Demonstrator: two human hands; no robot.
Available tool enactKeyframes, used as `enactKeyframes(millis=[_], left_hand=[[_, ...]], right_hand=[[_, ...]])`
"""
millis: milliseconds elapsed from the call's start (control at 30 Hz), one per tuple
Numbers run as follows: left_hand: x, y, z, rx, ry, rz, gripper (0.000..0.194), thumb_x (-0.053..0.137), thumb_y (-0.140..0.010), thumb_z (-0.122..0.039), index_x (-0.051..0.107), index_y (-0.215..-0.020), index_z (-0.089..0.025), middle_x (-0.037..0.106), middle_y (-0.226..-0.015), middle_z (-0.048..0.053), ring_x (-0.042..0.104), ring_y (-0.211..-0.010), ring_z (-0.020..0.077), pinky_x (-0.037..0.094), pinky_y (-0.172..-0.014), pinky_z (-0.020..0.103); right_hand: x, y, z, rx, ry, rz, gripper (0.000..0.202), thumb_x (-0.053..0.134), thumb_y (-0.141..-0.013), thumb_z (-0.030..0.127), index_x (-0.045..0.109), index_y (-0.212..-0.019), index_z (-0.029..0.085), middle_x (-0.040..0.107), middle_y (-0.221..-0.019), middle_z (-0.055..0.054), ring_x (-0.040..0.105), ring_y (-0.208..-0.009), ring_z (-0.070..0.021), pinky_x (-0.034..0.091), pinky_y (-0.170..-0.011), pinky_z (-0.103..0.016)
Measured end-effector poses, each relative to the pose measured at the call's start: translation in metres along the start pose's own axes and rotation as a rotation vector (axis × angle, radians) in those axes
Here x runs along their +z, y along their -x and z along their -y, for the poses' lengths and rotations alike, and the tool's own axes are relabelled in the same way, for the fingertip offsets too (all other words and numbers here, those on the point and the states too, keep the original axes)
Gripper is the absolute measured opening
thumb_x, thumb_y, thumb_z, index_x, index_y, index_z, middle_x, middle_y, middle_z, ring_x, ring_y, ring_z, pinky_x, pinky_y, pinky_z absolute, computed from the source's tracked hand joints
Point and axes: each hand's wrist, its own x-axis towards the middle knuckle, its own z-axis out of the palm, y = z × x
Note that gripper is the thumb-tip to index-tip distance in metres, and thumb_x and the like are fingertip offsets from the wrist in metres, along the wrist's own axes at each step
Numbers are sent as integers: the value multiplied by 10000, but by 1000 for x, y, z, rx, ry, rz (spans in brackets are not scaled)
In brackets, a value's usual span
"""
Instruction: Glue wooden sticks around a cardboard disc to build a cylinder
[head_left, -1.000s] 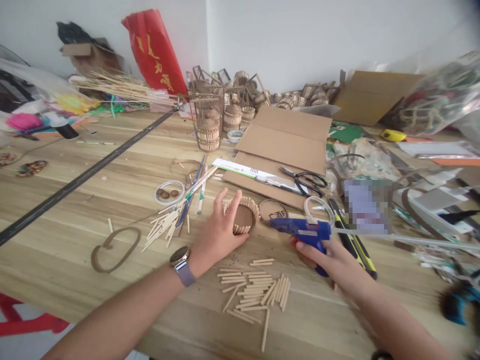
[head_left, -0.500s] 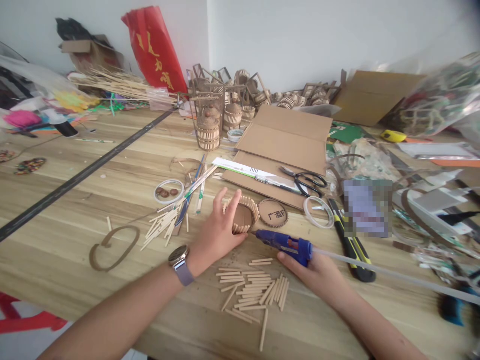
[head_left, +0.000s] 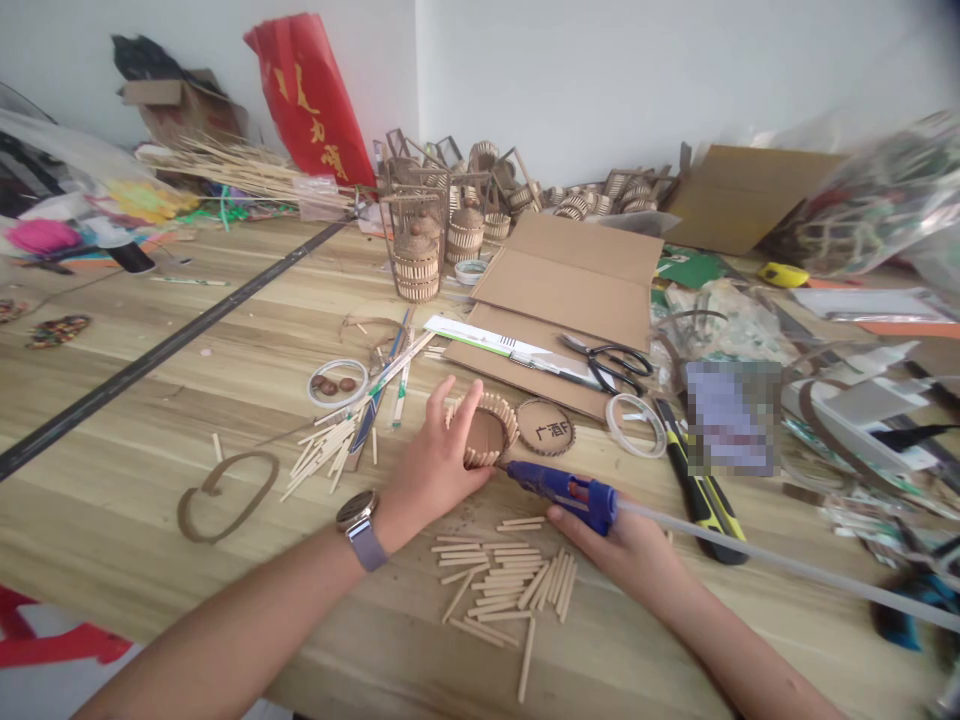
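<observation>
A small round basket (head_left: 511,420), its wall made of short wooden sticks around a brown cardboard base, rests on the table. My left hand (head_left: 431,440) grips its left side, thumb at the near edge and some fingers raised. In my right hand (head_left: 634,550) is a blue glue gun (head_left: 562,488) with a long pale glue stick running out of its back. The nozzle points at the near right edge of the basket, by the left thumb; whether it touches cannot be made out. Against the basket's right lies a cardboard disc (head_left: 547,428) with dark lettering. Loose short sticks (head_left: 514,580) lie in front.
Scissors (head_left: 611,360), a tape roll (head_left: 636,425) and a black-and-yellow utility knife (head_left: 701,490) lie to the right. Folded cardboard (head_left: 570,275) and finished stick baskets (head_left: 417,265) stand behind. On the left are thin sticks (head_left: 322,450) and a curled brown strip (head_left: 225,500).
My right hand has brought the glue gun slightly left, its nozzle nearer the basket. My left hand and the basket stay almost where they were.
</observation>
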Motion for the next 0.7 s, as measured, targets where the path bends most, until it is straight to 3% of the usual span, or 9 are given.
enactKeyframes(millis=[700], left_hand=[[0, 1, 1, 12, 19, -5, 1090, 796, -719, -237, 62, -1517, -340, 177, -1549, 168, 513, -1256, 376, 543, -924, 496]], right_hand=[[0, -1, 4, 20, -18, 0, 288, 532, -821, 485, 685, -837, 241, 765, -871, -74, 714, -801, -280, 567, -712, -367]])
